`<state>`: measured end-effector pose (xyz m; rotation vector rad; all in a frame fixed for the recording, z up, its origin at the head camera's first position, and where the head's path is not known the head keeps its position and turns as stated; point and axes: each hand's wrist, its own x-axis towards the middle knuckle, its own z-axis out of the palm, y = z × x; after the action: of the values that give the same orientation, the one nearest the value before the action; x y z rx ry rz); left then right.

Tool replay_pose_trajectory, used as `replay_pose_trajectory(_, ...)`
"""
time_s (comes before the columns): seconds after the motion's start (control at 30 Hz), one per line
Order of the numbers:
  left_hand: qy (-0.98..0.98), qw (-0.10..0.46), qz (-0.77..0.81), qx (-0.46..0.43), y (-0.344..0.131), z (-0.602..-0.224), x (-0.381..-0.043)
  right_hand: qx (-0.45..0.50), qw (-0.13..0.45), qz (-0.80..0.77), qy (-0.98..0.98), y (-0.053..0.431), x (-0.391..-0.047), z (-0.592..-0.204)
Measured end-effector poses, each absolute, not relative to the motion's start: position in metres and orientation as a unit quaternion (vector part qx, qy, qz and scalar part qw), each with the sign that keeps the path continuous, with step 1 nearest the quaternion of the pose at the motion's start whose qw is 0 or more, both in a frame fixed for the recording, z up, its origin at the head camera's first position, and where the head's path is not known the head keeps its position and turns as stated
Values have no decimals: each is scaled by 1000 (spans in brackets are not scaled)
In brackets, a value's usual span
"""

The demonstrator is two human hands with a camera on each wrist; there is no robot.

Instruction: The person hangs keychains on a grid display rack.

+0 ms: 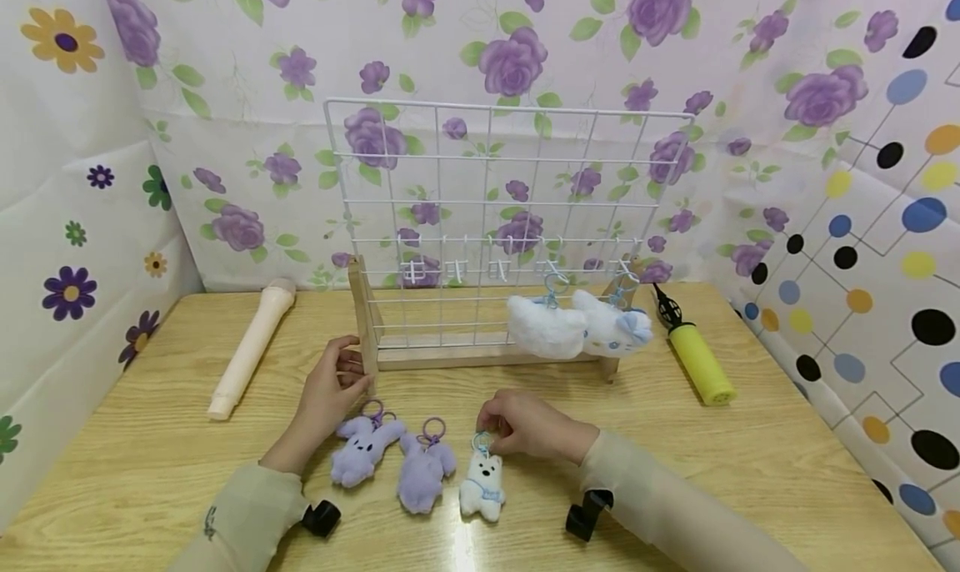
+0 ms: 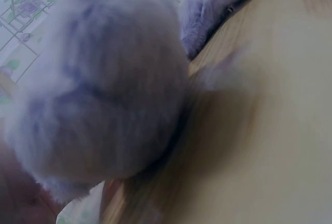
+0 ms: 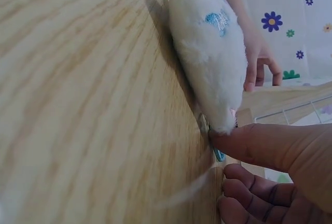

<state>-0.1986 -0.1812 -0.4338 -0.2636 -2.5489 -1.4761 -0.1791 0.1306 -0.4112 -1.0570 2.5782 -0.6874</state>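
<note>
A white plush bear keychain [image 1: 482, 486] with a blue ring lies on the table. My right hand [image 1: 534, 424] is at its ring, which sits between the thumb [image 3: 254, 143] and the curled fingers in the right wrist view. My left hand [image 1: 335, 386] rests beside the wooden left foot of a white wire grid rack [image 1: 514, 203], fingers loosely bent. Two purple plush keychains lie near it: one face up [image 1: 362, 450], another face down [image 1: 422, 476]. In the left wrist view a purple plush [image 2: 104, 84] hides most of that hand.
Two white plush keychains, one on the left [image 1: 546, 328] and one with a blue bow [image 1: 611, 326], hang from the rack's right hooks. Several other hooks hold nothing. A pale tube-shaped thing [image 1: 251, 351] lies at the left, a yellow hand pump [image 1: 701, 362] at the right.
</note>
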Motion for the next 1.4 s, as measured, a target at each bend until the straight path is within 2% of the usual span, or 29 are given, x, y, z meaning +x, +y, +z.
replay_pose_trajectory(0.87, -863, 107, -485, -96, -183, -440, -200, -326, 195, -333, 863, 139, -172, -411)
replay_pose_trajectory(1.13, -861, 105, -488, -97, -183, -437, -201, -327, 191, -356, 854, 143, -168, -400)
replay_pose_trajectory(1.4, -861, 105, -489, -97, -182, -437, -199, -341, 162, -357, 855, 150, -167, -387)
